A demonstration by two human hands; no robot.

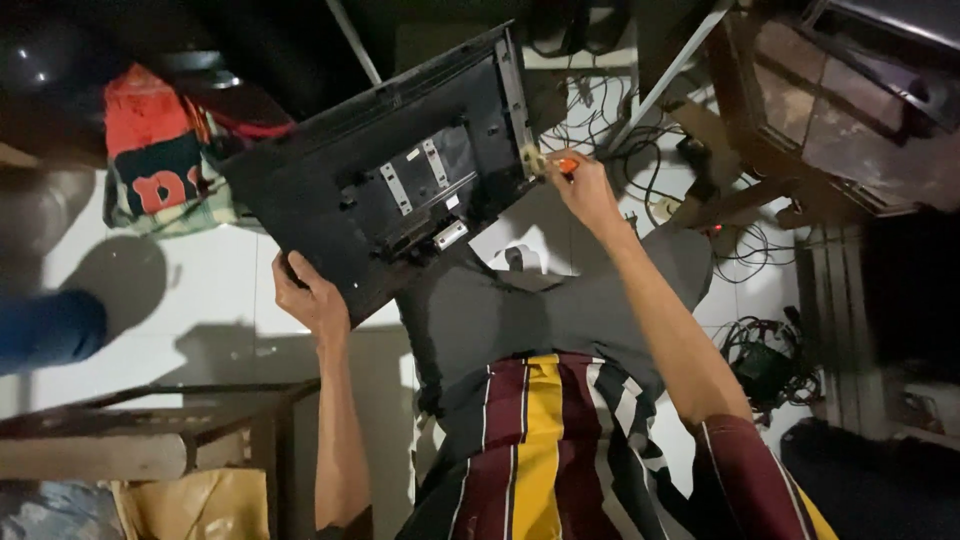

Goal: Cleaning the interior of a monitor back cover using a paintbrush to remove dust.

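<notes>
The flat black plastic monitor back panel [390, 170] is resting tilted across the person's lap, above the white floor [200, 290]. The left hand [312, 295] is clamping the panel's lower edge in a closed grip. The right hand [582, 190] is gripping an orange-handled screwdriver [558, 166] at the panel's right edge. The tip could slip off there and gouge the plastic, and the unsupported panel may slide off the lap.
</notes>
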